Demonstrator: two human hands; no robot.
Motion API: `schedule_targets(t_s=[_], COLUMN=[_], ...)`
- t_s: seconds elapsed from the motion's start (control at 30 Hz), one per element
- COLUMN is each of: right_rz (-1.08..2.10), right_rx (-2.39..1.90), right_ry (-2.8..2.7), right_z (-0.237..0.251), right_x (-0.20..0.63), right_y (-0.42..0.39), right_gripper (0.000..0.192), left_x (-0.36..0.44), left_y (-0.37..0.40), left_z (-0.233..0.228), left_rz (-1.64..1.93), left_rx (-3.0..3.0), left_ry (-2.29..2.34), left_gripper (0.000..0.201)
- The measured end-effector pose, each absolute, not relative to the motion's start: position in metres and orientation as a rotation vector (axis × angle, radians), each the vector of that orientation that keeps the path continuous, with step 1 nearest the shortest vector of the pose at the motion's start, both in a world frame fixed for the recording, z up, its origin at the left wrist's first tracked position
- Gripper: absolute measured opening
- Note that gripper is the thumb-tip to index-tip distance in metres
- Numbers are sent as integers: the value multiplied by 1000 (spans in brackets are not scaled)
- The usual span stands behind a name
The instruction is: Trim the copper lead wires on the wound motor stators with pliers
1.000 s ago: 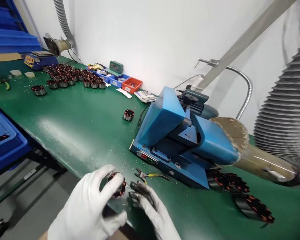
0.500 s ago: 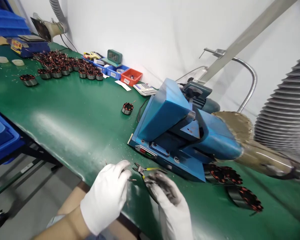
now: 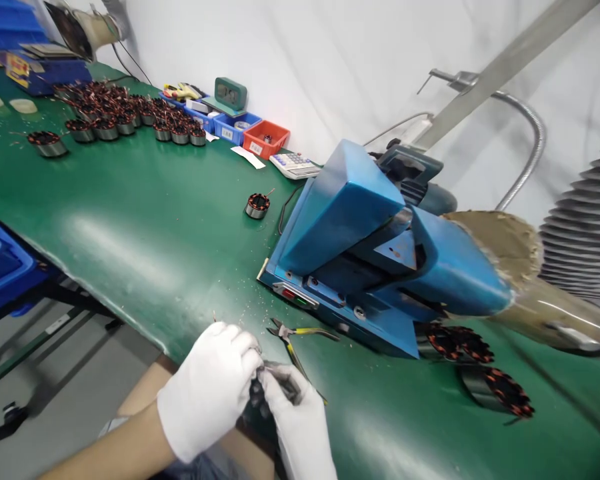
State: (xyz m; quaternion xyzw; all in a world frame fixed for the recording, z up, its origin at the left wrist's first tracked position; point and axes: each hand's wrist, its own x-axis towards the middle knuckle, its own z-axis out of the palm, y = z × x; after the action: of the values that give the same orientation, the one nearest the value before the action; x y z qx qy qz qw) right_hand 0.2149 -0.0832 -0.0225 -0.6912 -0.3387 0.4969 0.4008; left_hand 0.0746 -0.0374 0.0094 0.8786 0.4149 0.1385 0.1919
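Note:
My left hand [image 3: 213, 390], in a white glove, is curled round a copper-wound motor stator that it almost wholly hides; a thin wire end [image 3: 215, 315] pokes up past the knuckles. Against its fingertips, my right hand [image 3: 293, 407] is closed in a pinch, its glove fingers stained dark; what sits in the pinch is hidden. Just beyond the hands, yellow-handled cutting pliers [image 3: 286, 333] lie on the green table with their handles spread. Another stator [image 3: 257, 205] with a wire sticking up stands farther back.
A blue machine [image 3: 345, 220] with red and green buttons stands right of centre. Several stators [image 3: 500, 390] lie beside it at the right. A large cluster of stators [image 3: 115, 113] fills the far left, near small bins [image 3: 266, 139] and a calculator [image 3: 295, 165].
My right hand has moved left, away from the pliers, to meet my left hand. The pliers now lie uncovered. The view has shifted slightly.

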Motion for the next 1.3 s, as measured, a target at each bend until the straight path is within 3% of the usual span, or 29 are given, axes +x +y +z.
schedule_targets(t_s=[0.1, 0.23, 0.33, 0.5, 0.6, 0.7, 0.77, 0.83, 1.0, 1.07, 1.13, 1.2, 1.3], right_rz=[1031, 690, 632, 1595, 1797, 1492, 1118, 959, 1889, 2043, 1948, 1601, 1058], right_rx=[-1776, -1580, -1648, -1620, -1521, -1731, -1784, -1744, -1537, -1469, -1593, -1777, -1804], right_ry=[-982, -1571, -1635, -965, -885, -1163, -1391, -1459, -768, -642, -761, -1060, -1369], right_z=[-33, -42, -36, -15, -7, -4, -5, -6, -6, -6, -5, -4, -5], right_x=[224, 233, 228, 221, 230, 239, 239, 235, 226, 229, 234, 238, 236], right_y=[-93, -97, -90, -73, -68, -69, -71, -71, -65, -64, -64, -67, -74], right_gripper=[29, 29, 25, 35, 31, 14, 20, 20, 37, 38, 32, 23, 25], left_x=[76, 74, 73, 73, 73, 73, 72, 72, 70, 70, 69, 69, 69], left_y=[-37, -39, -41, -42, -42, -42, -42, -42, -38, -37, -36, -37, -37], left_z=[9, 5, 1, -3, -5, -9, -9, -8, -5, -5, -6, -7, -5], left_rz=[417, 485, 523, 561, 603, 599, 577, 560, 455, 424, 427, 437, 460], left_rx=[2450, 2429, 2413, 2480, 2472, 2459, 2452, 2452, 2498, 2505, 2492, 2465, 2434], left_ry=[1199, 1187, 1182, 1171, 1193, 1147, 1134, 1148, 1074, 1035, 1028, 1024, 1039], left_gripper=[14, 14, 12, 10, 11, 9, 7, 8, 6, 4, 3, 2, 4])
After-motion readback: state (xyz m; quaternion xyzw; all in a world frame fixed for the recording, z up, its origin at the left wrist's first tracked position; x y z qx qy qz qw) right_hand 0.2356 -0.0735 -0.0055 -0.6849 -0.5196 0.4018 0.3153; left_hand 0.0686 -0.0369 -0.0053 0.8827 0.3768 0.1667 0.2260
